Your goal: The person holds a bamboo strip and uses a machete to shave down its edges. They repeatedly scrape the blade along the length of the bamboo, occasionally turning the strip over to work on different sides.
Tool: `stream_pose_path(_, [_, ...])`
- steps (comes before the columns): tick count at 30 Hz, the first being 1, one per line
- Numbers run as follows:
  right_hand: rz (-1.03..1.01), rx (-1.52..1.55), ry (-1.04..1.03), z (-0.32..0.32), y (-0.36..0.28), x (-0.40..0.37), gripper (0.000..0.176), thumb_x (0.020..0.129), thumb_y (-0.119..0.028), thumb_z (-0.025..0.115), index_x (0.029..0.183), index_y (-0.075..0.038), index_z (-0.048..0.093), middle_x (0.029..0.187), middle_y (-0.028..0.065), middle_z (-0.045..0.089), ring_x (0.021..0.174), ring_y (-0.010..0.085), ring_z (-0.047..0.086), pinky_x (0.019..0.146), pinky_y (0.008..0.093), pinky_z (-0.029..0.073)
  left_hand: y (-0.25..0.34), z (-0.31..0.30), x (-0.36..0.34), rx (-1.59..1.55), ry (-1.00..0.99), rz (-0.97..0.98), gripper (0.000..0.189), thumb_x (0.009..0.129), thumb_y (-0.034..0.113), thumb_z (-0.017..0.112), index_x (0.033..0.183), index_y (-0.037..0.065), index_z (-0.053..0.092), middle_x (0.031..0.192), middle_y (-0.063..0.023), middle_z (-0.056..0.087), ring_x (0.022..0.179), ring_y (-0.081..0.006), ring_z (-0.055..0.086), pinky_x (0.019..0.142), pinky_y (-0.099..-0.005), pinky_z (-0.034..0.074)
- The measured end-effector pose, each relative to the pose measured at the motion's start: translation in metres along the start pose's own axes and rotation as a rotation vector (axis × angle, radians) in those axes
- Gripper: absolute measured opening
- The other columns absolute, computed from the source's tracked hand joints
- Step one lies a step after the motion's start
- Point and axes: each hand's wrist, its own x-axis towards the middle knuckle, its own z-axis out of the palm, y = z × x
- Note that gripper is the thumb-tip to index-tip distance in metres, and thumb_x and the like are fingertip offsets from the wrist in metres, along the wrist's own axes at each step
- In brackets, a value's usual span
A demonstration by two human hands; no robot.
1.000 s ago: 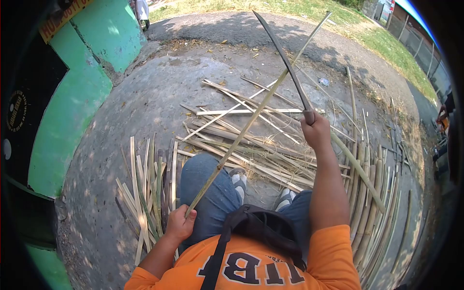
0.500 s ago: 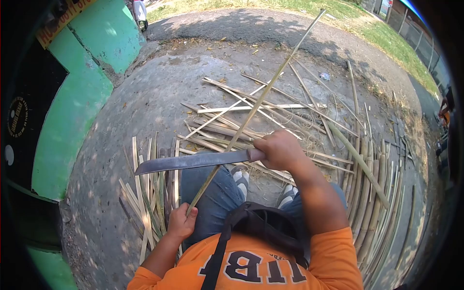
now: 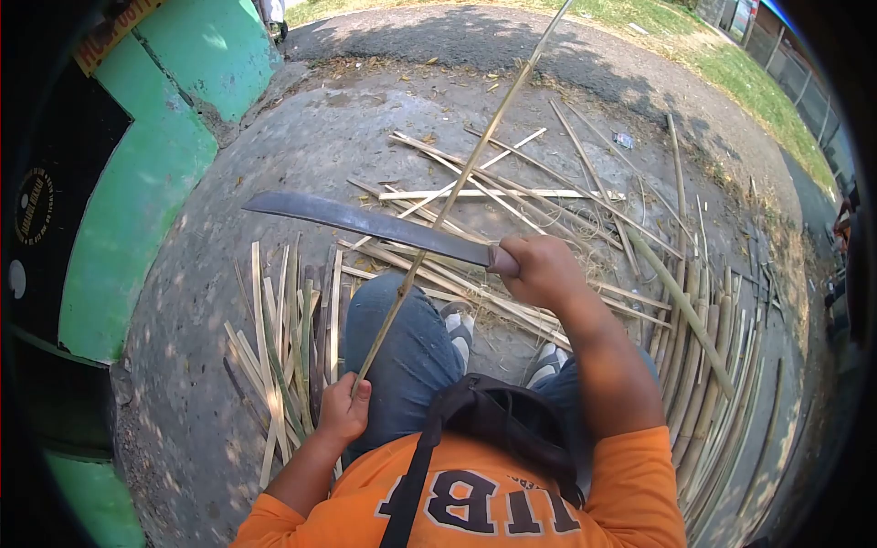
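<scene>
My left hand (image 3: 344, 411) is closed around the lower end of a long, thin bamboo strip (image 3: 473, 157), which slants up and to the right past the top edge of the view. My right hand (image 3: 543, 272) grips the short handle of a machete (image 3: 365, 222). The broad, dark blade points left and crosses the strip above my left knee. Whether blade and strip touch, I cannot tell.
Split bamboo strips (image 3: 512, 194) lie crisscrossed on the ground ahead. More strips (image 3: 266, 338) are at the left, and long poles (image 3: 694, 365) at the right. A green wall (image 3: 137, 210) stands at the left. A black bag (image 3: 502, 429) rests on my lap.
The machete and my right hand have shifted; the blade tip is higher and crosses the strip further up. The strip's upper part has moved left in view and now runs out of frame.
</scene>
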Motion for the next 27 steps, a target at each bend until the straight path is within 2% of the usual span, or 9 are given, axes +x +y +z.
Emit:
stream_pose_path(3, [-0.044, -0.087, -0.112, 0.001, -0.022, 0.002, 0.014, 0.078, -0.022, 0.071, 0.083, -0.011, 0.064, 0.072, 0.0146, 0.068, 0.071, 0.0400, 0.068, 0.065, 0.0516, 0.053, -0.003, 0.002, -0.001, 0.012, 0.012, 0.022, 0.063, 0.106, 0.058, 0.050, 0.082, 0.000, 0.055, 0.066, -0.0225, 0.055, 0.065, -0.0472, 0.059, 0.059, -0.0471, 0.044])
stream_pose_path(8, [0.041, -0.177, -0.074, 0.001, -0.019, 0.003, 0.014, 0.076, -0.021, 0.072, 0.082, -0.011, 0.064, 0.073, 0.0150, 0.069, 0.072, 0.0393, 0.069, 0.065, 0.0507, 0.054, 0.003, 0.007, -0.004, 0.027, 0.053, 0.007, 0.062, 0.106, 0.058, 0.051, 0.084, 0.001, 0.058, 0.068, -0.0222, 0.058, 0.067, -0.0474, 0.060, 0.061, -0.0475, 0.046])
stream_pose_path(12, [0.212, -0.160, 0.102, 0.000, 0.008, 0.006, 0.011, 0.078, -0.020, 0.070, 0.083, -0.011, 0.065, 0.076, 0.0160, 0.070, 0.073, 0.0410, 0.069, 0.067, 0.0525, 0.055, 0.005, 0.008, -0.004, 0.057, 0.071, -0.004, 0.062, 0.105, 0.059, 0.051, 0.084, 0.001, 0.058, 0.069, -0.0229, 0.059, 0.069, -0.0481, 0.062, 0.062, -0.0482, 0.047])
stream_pose_path(18, [0.131, -0.089, 0.018, -0.003, 0.007, 0.000, 0.014, 0.078, -0.021, 0.072, 0.085, -0.011, 0.066, 0.076, 0.0151, 0.070, 0.074, 0.0409, 0.069, 0.067, 0.0532, 0.055, 0.005, 0.004, 0.000, 0.046, 0.028, 0.000, 0.063, 0.105, 0.059, 0.051, 0.082, 0.001, 0.057, 0.067, -0.0229, 0.058, 0.068, -0.0479, 0.062, 0.061, -0.0480, 0.046])
stream_pose_path(22, [-0.081, -0.088, -0.141, 0.005, -0.015, -0.003, 0.017, 0.074, -0.024, 0.073, 0.081, -0.012, 0.064, 0.074, 0.0140, 0.070, 0.072, 0.0393, 0.070, 0.065, 0.0517, 0.054, 0.001, 0.004, 0.000, 0.041, -0.004, -0.006, 0.063, 0.105, 0.059, 0.052, 0.081, 0.001, 0.056, 0.066, -0.0230, 0.057, 0.066, -0.0477, 0.061, 0.059, -0.0478, 0.046])
stream_pose_path(25, [-0.087, -0.138, -0.182, 0.001, -0.014, 0.001, 0.018, 0.072, -0.023, 0.074, 0.081, -0.012, 0.064, 0.075, 0.0140, 0.070, 0.072, 0.0394, 0.069, 0.065, 0.0512, 0.054, 0.001, 0.002, 0.000, 0.055, -0.009, 0.025, 0.063, 0.105, 0.058, 0.052, 0.081, 0.001, 0.055, 0.066, -0.0230, 0.056, 0.066, -0.0478, 0.061, 0.059, -0.0478, 0.046])
stream_pose_path(27, [-0.004, -0.139, -0.153, 0.004, -0.002, 0.002, 0.015, 0.074, -0.021, 0.073, 0.083, -0.012, 0.065, 0.075, 0.0147, 0.069, 0.073, 0.0409, 0.069, 0.067, 0.0523, 0.055, 0.002, 0.002, -0.001, 0.054, 0.005, 0.033, 0.063, 0.106, 0.058, 0.052, 0.080, 0.001, 0.054, 0.066, -0.0231, 0.056, 0.066, -0.0480, 0.062, 0.058, -0.0478, 0.046])
